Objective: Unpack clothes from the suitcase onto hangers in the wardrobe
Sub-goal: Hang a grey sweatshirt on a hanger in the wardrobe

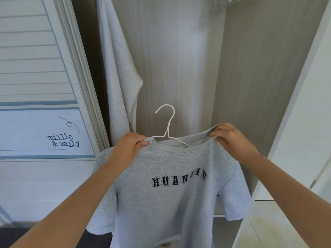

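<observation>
Open wardrobe (179, 68) in front of me, one grey garment (118, 68) hanging at the left. Fingers curled, my left hand (129, 147) and right hand (231, 138) each pinch a shoulder of the grey t-shirt (170, 203). The white hanger (167, 122) sits in its neck, so I reckon only the hooking up is left for this one. Can't see the suitcase.

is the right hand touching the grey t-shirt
Touching. The head view shows the right hand pinching the grey t-shirt at its shoulder edge, with the fabric bunched in its grip.
</observation>
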